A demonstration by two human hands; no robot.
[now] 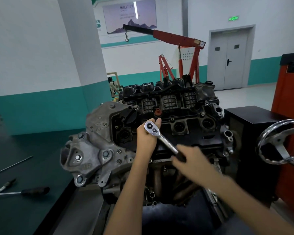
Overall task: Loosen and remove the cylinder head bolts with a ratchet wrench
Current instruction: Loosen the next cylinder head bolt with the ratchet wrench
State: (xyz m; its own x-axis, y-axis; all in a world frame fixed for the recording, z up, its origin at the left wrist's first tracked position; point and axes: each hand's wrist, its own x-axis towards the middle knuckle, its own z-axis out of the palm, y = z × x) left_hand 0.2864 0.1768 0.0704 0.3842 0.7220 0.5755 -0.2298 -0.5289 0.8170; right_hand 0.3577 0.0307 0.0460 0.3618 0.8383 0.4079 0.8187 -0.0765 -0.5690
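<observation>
One head view is on record. The engine (159, 116) stands at centre on a stand, its dark ribbed cover on top and a grey cast bracket bolted to its left end. The ratchet wrench (161, 139) lies over the near edge of the top, its chrome head toward the far left and its handle running near and right. The left hand (147, 134) is curled beneath the wrench head, thumb raised beside it; what lies under the head is hidden by this hand. The right hand (192, 160), blurred, is wrapped round the black handle grip. To the left, a dark green bench surface (32, 150) carries a black-handled screwdriver (24, 191), a second smaller tool just beyond it, and a thin rod (10, 166) farther off. To the right stand a black cabinet (249, 133) with a chrome handwheel (278, 143), and an orange-red unit (290, 99) behind. The room has white walls with a teal lower band, a broad pillar (71, 48) far left, a red engine hoist (176, 48) with chain hook beyond the engine, a wall poster (129, 16), a grey double door (231, 58), and a green lit sign (233, 18) above it.
</observation>
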